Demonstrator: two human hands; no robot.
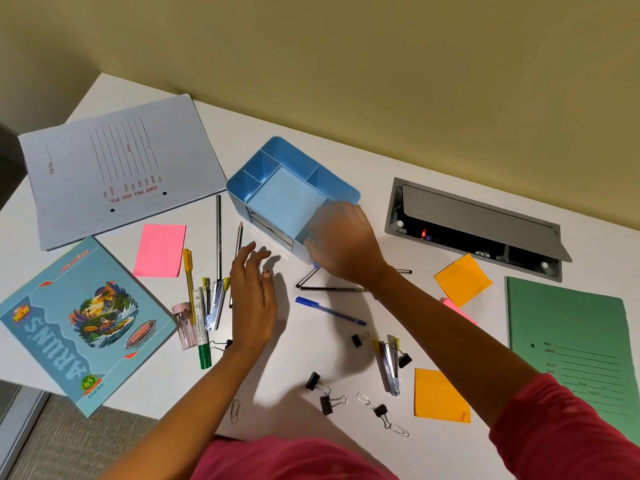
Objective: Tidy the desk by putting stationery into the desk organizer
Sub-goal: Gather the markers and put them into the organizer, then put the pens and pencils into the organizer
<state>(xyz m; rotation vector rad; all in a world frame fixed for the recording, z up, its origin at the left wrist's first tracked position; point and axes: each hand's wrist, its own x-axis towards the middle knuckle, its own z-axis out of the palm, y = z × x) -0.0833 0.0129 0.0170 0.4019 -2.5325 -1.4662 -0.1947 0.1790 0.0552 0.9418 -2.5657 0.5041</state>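
**Head view.** The blue desk organizer (263, 168) stands upright on the white table (311, 344), close to the wall. I can make out no stationery in its compartments.

The right hand (341, 244) is over the organizer's near right corner, with its fingers curled down at the rim of the front compartment. The hand is blurred. A small blue tip shows just below it, but I cannot tell whether the fingers pinch anything. The left hand (252, 292) is flat and relaxed, with the fingers straight and slightly spread. It holds nothing and lies just beside a pencil (239, 242).

Loose stock noted:
- A blue pen (329, 310) and black pens (332, 289) lie near the right wrist.
- A yellow pen (188, 278), a green marker (204, 351) and a stapler (216, 303) lie left of the left hand.
- A second stapler (389, 368) and binder clips (313, 381) lie toward the near edge.

**Assessment.** The step in hand appears to be a deposit into the front right compartment. To do it well:
- Bring the item end-first over the slot, and release it only once it is inside the walls.
- The organizer looks light and is being worked at one corner, so the idle left hand would serve better steadying its front wall.
- Long items likely suit the deeper rear compartments, and clips the shallow front ones.
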